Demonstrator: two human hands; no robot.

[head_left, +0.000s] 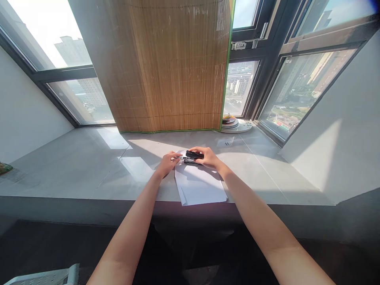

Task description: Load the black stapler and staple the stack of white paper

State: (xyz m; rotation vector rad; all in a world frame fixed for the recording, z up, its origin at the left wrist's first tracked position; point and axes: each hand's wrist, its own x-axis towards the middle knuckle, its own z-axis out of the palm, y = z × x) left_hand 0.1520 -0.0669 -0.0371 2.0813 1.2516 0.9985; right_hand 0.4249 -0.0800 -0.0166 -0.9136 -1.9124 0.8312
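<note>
A black stapler (194, 155) lies over the far end of a stack of white paper sheets (202, 186). My right hand (208, 156) is closed around the stapler's right end. At its left end, my left hand (170, 162) pinches a thin metallic part that sticks out of the stapler. Whether this is its staple tray is too small to tell. The paper's near edge hangs slightly past the edge of the sill, and its sheets are a little uneven at the lower left.
On the pale window sill (74, 174), a small clear packet (225, 142) lies beyond my right hand. Stacked plates (230, 123) stand at the back right. A bamboo blind (169, 71) hangs in front of the window. A light plastic chair or basket edge (50, 276) shows at the lower left.
</note>
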